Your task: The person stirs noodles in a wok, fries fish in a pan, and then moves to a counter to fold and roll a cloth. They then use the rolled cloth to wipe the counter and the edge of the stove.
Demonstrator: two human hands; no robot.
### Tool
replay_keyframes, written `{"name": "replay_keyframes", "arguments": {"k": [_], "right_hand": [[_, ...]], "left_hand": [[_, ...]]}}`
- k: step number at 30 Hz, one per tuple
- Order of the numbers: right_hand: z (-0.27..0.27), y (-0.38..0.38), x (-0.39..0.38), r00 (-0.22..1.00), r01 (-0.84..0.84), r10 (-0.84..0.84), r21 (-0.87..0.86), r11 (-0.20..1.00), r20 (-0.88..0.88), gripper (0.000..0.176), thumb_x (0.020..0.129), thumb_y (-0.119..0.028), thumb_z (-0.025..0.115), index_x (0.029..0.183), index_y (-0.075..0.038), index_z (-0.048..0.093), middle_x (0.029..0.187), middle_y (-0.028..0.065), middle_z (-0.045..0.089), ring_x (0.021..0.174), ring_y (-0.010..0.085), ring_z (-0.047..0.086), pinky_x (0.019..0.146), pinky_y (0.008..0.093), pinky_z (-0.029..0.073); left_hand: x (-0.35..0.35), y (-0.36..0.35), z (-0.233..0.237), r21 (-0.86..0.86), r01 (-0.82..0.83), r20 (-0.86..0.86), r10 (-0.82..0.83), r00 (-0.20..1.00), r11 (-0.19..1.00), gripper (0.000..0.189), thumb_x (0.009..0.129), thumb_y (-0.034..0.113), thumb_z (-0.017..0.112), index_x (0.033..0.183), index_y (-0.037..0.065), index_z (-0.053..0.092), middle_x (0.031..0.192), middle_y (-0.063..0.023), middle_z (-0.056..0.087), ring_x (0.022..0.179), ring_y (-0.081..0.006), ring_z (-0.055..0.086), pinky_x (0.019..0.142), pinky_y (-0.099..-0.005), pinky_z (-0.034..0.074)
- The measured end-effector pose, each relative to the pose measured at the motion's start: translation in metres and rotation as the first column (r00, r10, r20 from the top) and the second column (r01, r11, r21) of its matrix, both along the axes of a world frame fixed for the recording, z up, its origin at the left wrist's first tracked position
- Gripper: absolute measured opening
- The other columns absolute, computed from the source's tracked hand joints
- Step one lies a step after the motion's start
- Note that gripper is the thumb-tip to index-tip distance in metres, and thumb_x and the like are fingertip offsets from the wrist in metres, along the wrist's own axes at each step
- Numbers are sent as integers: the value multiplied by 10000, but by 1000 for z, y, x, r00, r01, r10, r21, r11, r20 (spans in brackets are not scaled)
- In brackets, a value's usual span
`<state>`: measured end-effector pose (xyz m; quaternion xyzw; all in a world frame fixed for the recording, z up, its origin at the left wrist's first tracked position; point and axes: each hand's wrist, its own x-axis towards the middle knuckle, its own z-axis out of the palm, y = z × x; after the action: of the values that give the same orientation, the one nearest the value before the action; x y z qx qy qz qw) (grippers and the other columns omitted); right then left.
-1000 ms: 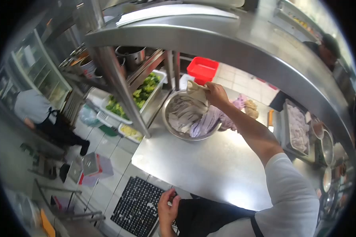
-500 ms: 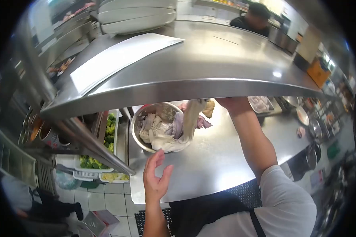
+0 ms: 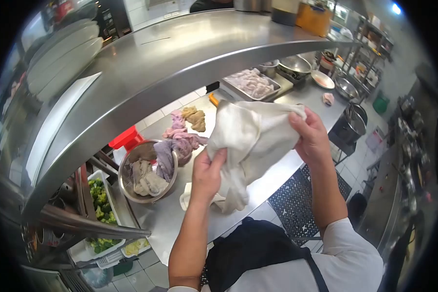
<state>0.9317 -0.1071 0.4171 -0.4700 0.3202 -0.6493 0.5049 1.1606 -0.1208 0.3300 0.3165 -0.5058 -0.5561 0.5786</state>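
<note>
A large off-white cloth (image 3: pixel 263 131) hangs spread between my two hands above the steel counter (image 3: pixel 168 231). My left hand (image 3: pixel 209 175) pinches its left side, and my right hand (image 3: pixel 311 134) grips its upper right corner. The lower end of the cloth droops near the counter. Left of my left hand stands a metal colander (image 3: pixel 126 180) with crumpled grey and beige cloths (image 3: pixel 148 180) in it. Purple and pink cloths (image 3: pixel 180 136) lie over its right rim and beside it, with a yellowish cloth (image 3: pixel 194 119) behind.
A steel shelf (image 3: pixel 170 73) crosses above the counter, holding white plates (image 3: pixel 65 56) and white sheets (image 3: pixel 58 124). At the back stands a tray of pale meat (image 3: pixel 250 82). Broccoli (image 3: pixel 100 197) fills a container at left. Bowls and a pot (image 3: pixel 350 124) are at right.
The off-white cloth has come out of the colander and is now spread between both hands. My left hand has closed on it. The view has shifted to the right.
</note>
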Motion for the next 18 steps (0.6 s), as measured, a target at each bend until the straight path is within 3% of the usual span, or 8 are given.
{"name": "replay_keyframes", "arguments": {"k": [1, 2, 6, 9, 11, 13, 16, 18], "right_hand": [[1, 9, -7, 995, 89, -89, 3, 996, 49, 252, 968, -156, 654, 1171, -14, 607, 935, 39, 713, 788, 101, 676, 672, 252, 547], [-8, 15, -26, 998, 64, -64, -24, 998, 18, 212, 945, -163, 690, 1096, -25, 636, 893, 21, 685, 820, 94, 644, 740, 260, 518], [-52, 23, -90, 970, 21, -35, -63, 998, -242, 211, 874, -182, 777, 949, -35, 644, 798, -40, 590, 744, 86, 563, 680, 239, 451], [-87, 9, -124, 693, -49, 121, 121, 991, -711, 350, 837, -209, 809, 1090, -36, 640, 954, 14, 634, 861, 142, 603, 758, 281, 495], [-116, 7, -110, 521, 15, -75, -79, 997, -850, 598, 787, -238, 839, 1284, -43, 569, 1227, 93, 594, 1078, 220, 604, 898, 343, 512], [-133, 0, -86, 572, -178, -88, -228, 957, -816, 769, 762, -233, 845, 1414, -64, 474, 1417, 142, 474, 1245, 294, 543, 1015, 385, 479], [-148, -1, -59, 615, -189, -120, -293, 937, -779, 736, 772, -190, 826, 1406, -65, 472, 1396, 152, 496, 1257, 340, 538, 1016, 397, 482], [-145, -1, -44, 647, -46, -287, -412, 910, -706, 624, 804, -147, 781, 1357, -57, 506, 1345, 155, 533, 1169, 353, 588, 946, 399, 512]], "left_hand": [[-3, -3, -6, 40, 12, -93, -9, 996, 999, 286, 1027, 197, 566, 1188, -24, 649, 1111, -54, 696, 989, -97, 610, 901, -273, 469], [-7, -4, -2, 33, 23, -175, -17, 984, 999, 276, 1047, 193, 530, 1187, -16, 646, 1097, -42, 693, 985, -93, 607, 896, -262, 465], [-19, -5, 30, -167, 25, 138, -2, 990, 986, 279, 1053, 219, 521, 1160, -9, 641, 1037, -21, 685, 925, -78, 595, 845, -247, 475], [-35, -21, 17, -87, 255, 345, -211, 915, 963, 277, 1054, 232, 525, 1141, -7, 635, 993, -7, 674, 892, -62, 576, 814, -242, 476], [-59, -21, 0, 37, 308, 296, -305, 905, 951, 278, 1053, 247, 528, 1114, -4, 630, 948, 4, 661, 863, -49, 562, 791, -238, 474], [-77, -27, -24, 119, 363, 280, -382, 881, 924, 280, 1055, 254, 525, 1111, 1, 630, 944, 2, 660, 854, -47, 565, 783, -235, 474], [-85, -26, -27, 204, 300, 216, -342, 915, 932, 288, 1058, 265, 517, 1116, 7, 632, 953, -5, 661, 846, -47, 570, 777, -228, 474], [-81, -28, -26, 243, 243, 179, -290, 940, 939, 285, 1055, 267, 523, 1130, 7, 614, 983, -21, 659, 868, -66, 581, 786, -247, 484]]}}
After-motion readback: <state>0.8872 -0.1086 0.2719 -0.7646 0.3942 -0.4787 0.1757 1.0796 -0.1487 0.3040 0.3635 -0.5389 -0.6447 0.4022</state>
